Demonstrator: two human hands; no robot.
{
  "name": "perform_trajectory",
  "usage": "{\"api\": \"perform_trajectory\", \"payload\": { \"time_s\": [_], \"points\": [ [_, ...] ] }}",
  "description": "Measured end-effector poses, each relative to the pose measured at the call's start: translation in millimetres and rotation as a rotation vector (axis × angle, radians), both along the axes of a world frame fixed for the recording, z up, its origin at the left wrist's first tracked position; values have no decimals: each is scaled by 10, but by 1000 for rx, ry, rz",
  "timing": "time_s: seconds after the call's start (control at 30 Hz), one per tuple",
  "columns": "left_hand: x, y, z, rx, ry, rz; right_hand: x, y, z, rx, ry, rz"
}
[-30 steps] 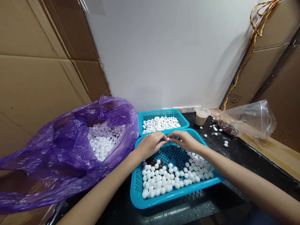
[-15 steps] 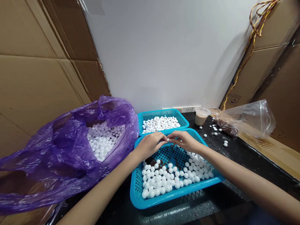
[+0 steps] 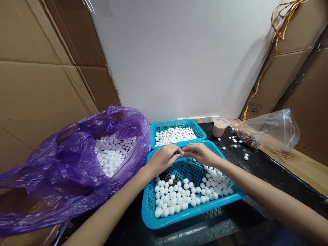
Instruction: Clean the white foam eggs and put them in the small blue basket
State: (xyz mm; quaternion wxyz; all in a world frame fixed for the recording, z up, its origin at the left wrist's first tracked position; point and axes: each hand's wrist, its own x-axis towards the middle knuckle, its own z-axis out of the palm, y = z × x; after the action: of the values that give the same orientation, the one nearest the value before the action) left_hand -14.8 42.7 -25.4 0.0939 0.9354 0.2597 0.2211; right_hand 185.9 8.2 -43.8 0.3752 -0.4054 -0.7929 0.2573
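Head view: white foam ball [image 3: 183,153] between left hand [image 3: 164,158], right hand [image 3: 201,153];

Bright blue latticed basket [image 3: 194,211] (white balls [image 3: 176,200] flecked with dark brown), translucent purple bag [image 3: 64,160]

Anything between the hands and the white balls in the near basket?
Nothing visible. The left hand and right hand are above the far rim of the near basket, and the white balls lie just below them, with no object between.
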Motion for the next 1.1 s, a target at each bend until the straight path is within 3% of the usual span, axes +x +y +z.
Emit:
{"api": "perform_trajectory", "payload": {
  "time_s": [0.6, 1.1],
  "points": [
    [2, -22, 36, -36, -60, 14, 9, 8, 2, -71, 90, 54],
    [5, -22, 29, 40, -73, -20, -1, -16, 47, -105, 154, 80]
  ]
}}
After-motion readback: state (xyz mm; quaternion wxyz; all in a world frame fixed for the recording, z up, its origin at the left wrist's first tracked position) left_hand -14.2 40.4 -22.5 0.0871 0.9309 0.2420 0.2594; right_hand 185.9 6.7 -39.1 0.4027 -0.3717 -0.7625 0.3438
